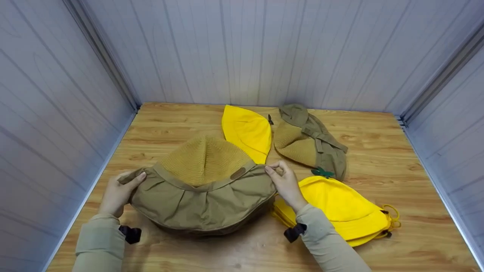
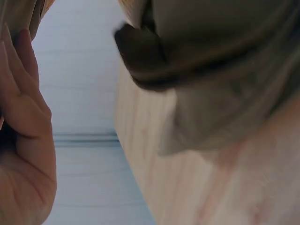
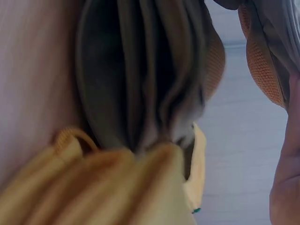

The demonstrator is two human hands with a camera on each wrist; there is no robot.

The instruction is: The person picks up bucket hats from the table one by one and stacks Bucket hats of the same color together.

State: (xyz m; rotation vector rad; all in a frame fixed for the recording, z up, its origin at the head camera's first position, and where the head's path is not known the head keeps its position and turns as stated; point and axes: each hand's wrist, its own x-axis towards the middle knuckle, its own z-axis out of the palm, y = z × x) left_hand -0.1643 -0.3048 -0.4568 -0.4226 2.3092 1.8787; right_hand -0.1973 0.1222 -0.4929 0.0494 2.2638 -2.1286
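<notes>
A khaki sun hat (image 1: 204,207) with a woven straw-coloured crown and a wide pleated brim is held up off the wooden table. My left hand (image 1: 119,192) pinches the left end of its brim between thumb and fingers. At the right end, near a small brown label, my right hand (image 1: 285,183) pinches the brim the same way. In the left wrist view the left hand (image 2: 26,136) shows at the edge, with the blurred brim (image 2: 220,84) beside it. Layered dark folds of the brim (image 3: 145,70) hang in the right wrist view; only part of the right hand (image 3: 286,164) appears there.
Several yellow hats (image 1: 336,204) lie stacked to the right, under my right forearm, with a green leaf on top and cords at the side. Another yellow hat (image 1: 247,130) lies behind the held hat. A second khaki hat (image 1: 314,139) lies at the back right. Pale walls (image 1: 242,53) enclose the table.
</notes>
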